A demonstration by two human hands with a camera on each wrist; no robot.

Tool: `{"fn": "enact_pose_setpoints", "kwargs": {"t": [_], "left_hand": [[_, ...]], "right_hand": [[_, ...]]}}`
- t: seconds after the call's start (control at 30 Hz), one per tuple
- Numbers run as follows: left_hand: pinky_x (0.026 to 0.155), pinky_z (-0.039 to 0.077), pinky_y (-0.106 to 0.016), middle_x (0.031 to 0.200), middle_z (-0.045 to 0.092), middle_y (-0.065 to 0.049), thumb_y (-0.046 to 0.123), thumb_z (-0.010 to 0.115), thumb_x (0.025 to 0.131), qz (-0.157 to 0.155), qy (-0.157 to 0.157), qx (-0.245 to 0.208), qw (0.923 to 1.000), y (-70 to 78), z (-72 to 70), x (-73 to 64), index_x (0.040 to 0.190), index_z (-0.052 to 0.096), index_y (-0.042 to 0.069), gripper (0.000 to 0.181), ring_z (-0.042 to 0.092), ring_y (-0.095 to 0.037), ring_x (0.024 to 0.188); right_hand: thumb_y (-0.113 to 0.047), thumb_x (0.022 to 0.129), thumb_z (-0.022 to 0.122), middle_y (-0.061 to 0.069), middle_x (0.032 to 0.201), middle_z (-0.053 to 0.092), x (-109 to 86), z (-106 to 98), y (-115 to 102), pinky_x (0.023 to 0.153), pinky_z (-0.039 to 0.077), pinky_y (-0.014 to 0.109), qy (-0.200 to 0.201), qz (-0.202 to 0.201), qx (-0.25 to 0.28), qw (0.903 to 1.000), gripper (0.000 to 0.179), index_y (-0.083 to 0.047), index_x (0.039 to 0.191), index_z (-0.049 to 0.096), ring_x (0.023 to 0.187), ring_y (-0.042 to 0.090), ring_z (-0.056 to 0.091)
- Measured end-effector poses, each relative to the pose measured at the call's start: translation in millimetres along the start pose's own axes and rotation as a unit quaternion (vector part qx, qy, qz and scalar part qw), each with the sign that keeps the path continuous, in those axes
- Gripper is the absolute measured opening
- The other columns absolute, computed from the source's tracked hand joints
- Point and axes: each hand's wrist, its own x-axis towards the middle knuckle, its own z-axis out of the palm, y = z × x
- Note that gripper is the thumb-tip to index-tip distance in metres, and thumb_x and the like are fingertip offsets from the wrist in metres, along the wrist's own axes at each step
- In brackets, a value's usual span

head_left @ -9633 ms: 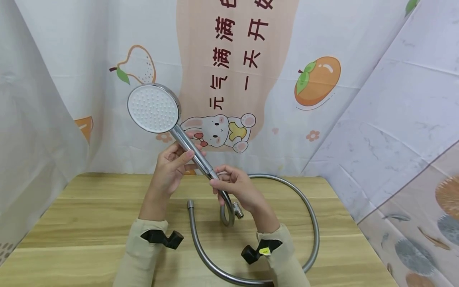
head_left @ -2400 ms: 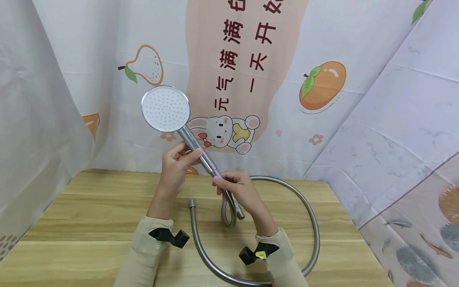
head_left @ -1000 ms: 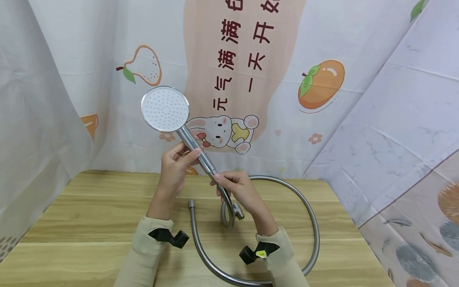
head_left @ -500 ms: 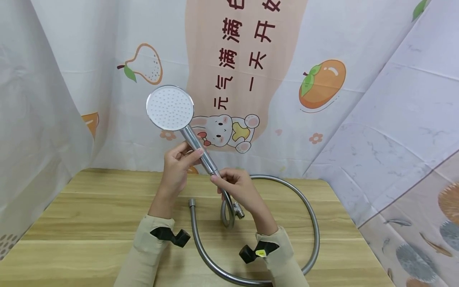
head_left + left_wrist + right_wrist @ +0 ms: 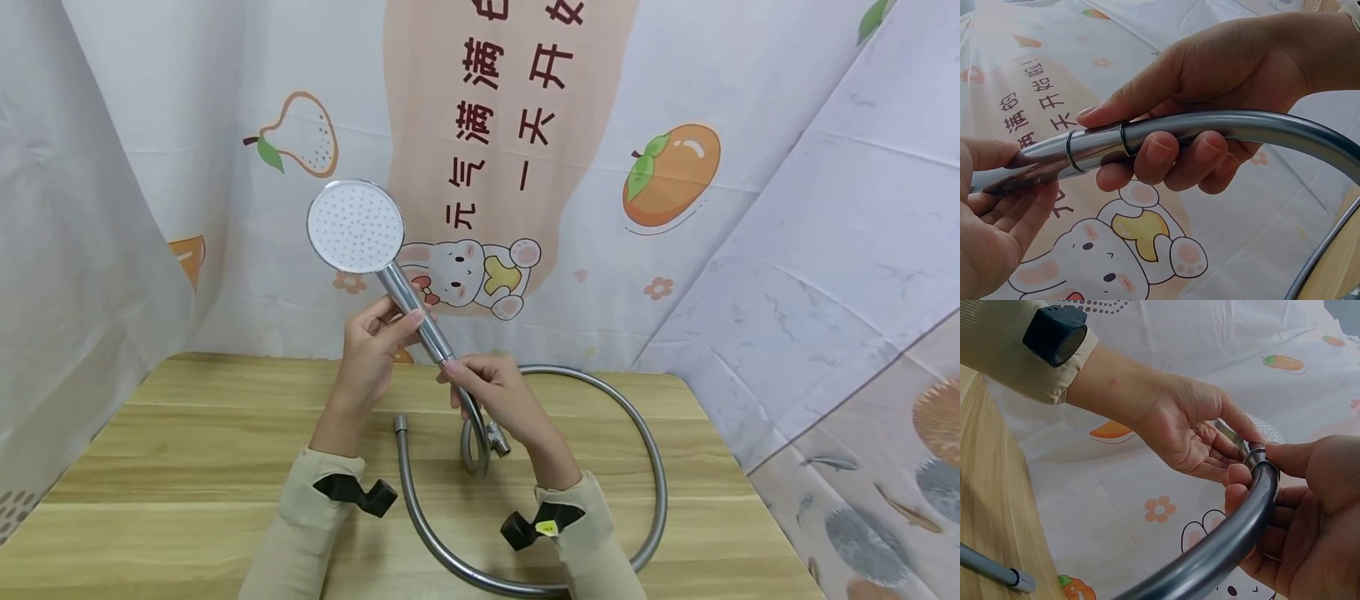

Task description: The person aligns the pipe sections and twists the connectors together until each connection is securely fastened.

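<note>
A chrome handheld shower head with a round white nozzle face is held up, tilted to the upper left, in the head view. My left hand grips its handle, thumb in front. At the handle's lower end, my right hand pinches the metal collar of a grey shower hose. In the left wrist view the right fingers curl under the hose and the thumb lies along the collar. The collar sits right against the handle end, and the hose curves down from it.
Below, the hose loops over the wooden table, its free end fitting left of centre. A small metal valve-like fitting lies behind the hanging loop. A printed curtain stands close behind the table.
Over the earlier frames the shower head has shifted slightly right and its face has turned more towards the head camera. The right thumb and fingers shift a little about the collar.
</note>
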Motion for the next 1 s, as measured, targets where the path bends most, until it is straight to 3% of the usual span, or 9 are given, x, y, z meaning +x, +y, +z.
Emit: {"fn": "enact_pose_setpoints", "kwargs": {"t": [0.17, 0.33, 0.6, 0.7, 1.0], "left_hand": [[0.086, 0.062, -0.031, 0.116, 0.071, -0.002, -0.009, 0.057, 0.097, 0.003, -0.011, -0.016, 0.9998, -0.7, -0.7, -0.2, 0.13, 0.06, -0.005, 0.034, 0.074, -0.013, 0.099], [0.085, 0.062, -0.032, 0.109, 0.073, -0.003, -0.007, 0.061, 0.096, 0.006, -0.003, -0.007, 1.0, -0.3, 0.0, -0.3, 0.125, 0.065, -0.001, 0.029, 0.075, -0.014, 0.095], [0.083, 0.063, -0.03, 0.105, 0.075, 0.0, -0.004, 0.066, 0.095, 0.014, 0.014, 0.026, 0.9995, 1.5, 0.8, -0.7, 0.126, 0.065, -0.003, 0.031, 0.075, -0.014, 0.094], [0.083, 0.063, -0.03, 0.103, 0.076, 0.001, -0.004, 0.066, 0.095, 0.013, 0.015, 0.034, 0.9992, 2.5, 1.2, -1.5, 0.128, 0.063, -0.006, 0.033, 0.074, -0.012, 0.094], [0.083, 0.062, -0.03, 0.103, 0.076, 0.002, -0.004, 0.066, 0.095, 0.012, 0.017, 0.04, 0.999, 2.1, 0.6, -1.3, 0.132, 0.06, -0.009, 0.039, 0.073, -0.01, 0.093]], "right_hand": [[-0.025, 0.11, 0.048, 0.003, 0.071, 0.062, 0.0, 0.3, 0.2, 0.051, 0.049, 0.021, -0.016, 0.015, 0.014, 0.9997, 0.036, 0.004, 0.103, 0.069, 0.056, 0.011, 0.057], [-0.025, 0.109, 0.049, 0.003, 0.071, 0.062, -0.8, -0.1, -0.2, 0.051, 0.05, 0.022, -0.002, 0.016, 0.012, 0.9998, 0.035, 0.003, 0.105, 0.07, 0.056, 0.012, 0.057], [-0.019, 0.099, 0.068, 0.004, 0.075, 0.061, -1.2, -0.8, -0.4, 0.052, 0.044, 0.022, 0.053, 0.012, -0.014, 0.9984, 0.015, -0.004, 0.101, 0.071, 0.059, 0.011, 0.053], [-0.017, 0.093, 0.075, 0.0, 0.075, 0.061, -1.8, -0.1, -0.9, 0.053, 0.043, 0.021, 0.066, 0.017, -0.024, 0.9974, 0.015, -0.004, 0.101, 0.072, 0.06, 0.01, 0.05], [-0.02, 0.097, 0.07, 0.002, 0.073, 0.06, -0.8, 0.8, -0.6, 0.057, 0.04, 0.023, 0.069, -0.02, -0.056, 0.9958, 0.013, -0.007, 0.092, 0.073, 0.062, 0.011, 0.047]]}}
